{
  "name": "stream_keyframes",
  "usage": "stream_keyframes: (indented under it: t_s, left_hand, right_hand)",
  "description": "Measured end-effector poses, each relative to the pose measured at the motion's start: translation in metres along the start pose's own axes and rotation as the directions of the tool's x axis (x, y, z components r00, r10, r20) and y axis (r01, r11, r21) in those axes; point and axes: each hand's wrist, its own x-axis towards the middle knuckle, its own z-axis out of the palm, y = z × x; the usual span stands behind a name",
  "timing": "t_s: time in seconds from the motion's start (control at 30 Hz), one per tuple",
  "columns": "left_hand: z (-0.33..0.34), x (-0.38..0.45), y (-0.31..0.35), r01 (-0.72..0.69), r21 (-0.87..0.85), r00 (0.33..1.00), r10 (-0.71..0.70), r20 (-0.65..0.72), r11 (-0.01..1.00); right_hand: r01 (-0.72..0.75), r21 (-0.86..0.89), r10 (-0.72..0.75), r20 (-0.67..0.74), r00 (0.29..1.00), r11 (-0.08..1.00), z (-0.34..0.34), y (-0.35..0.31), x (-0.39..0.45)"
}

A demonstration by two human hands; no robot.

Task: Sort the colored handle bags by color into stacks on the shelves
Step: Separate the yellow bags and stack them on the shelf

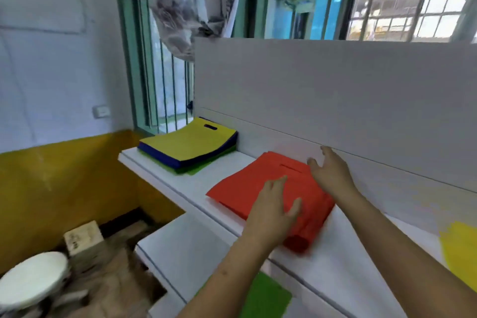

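While nothing here carries writing that can be read, a wooden block (83, 238) at lower left bears dark marks too blurred to make out. A white back panel (335, 90) rises behind the upper shelf (206, 183), and a lower shelf (185, 245) steps out below it. Behind the panel, a barred window (402, 5) and a patterned cloth (191, 0) fill the top of the view.

On the upper shelf, the red stack (247, 188) of handle bags lies near the middle, its slot handle toward the panel and its near end blurred. Well apart to the left, at the shelf's far end, sits a mixed stack (188, 147): a yellow bag with a slot handle on top, blue bags under it, green at the bottom. At the right edge a yellow bag (462, 253) lies on the same shelf, partly cut off. A green bag (268, 297) lies on the lower shelf, partly hidden by the left forearm.

The left hand (273, 206) reaches over the red stack, fingers straight and close together, thumb spread to the side; it grips nothing, and whether the palm touches the bags cannot be told. The right hand (330, 170) hovers at the stack's far right corner, just beside the panel, fingers spread and relaxed, holding nothing.

A round white stool (33, 279) stands at lower left beside the block.
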Motion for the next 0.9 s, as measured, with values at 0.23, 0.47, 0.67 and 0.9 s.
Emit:
stream_keyframes:
  t_s: [0.23, 0.47, 0.67, 0.9]
  left_hand:
    - [-0.13, 0.016, -0.112, 0.149, -0.04, 0.974, -0.153, -0.17, 0.988]
    - [-0.19, 0.058, -0.205, 0.243, -0.022, 0.934, -0.24, -0.266, 0.97]
    - [-0.217, 0.134, -0.285, 0.329, 0.041, 0.906, -0.304, -0.295, 0.943]
    - [-0.225, 0.239, -0.362, 0.37, 0.349, 0.927, -0.318, -0.199, 0.861]
  right_hand:
    - [0.161, 0.043, -0.164, 0.07, 0.984, 0.986, 0.132, -0.128, 0.025]
    - [0.177, -0.107, -0.146, 0.247, 0.958, 0.978, 0.232, -0.184, 0.089]
    - [0.144, -0.435, -0.001, 0.312, 0.95, 0.889, 0.296, -0.201, 0.173]
    - [0.031, -0.617, 0.047, 0.11, 0.993, 0.786, 0.35, -0.174, 0.194]
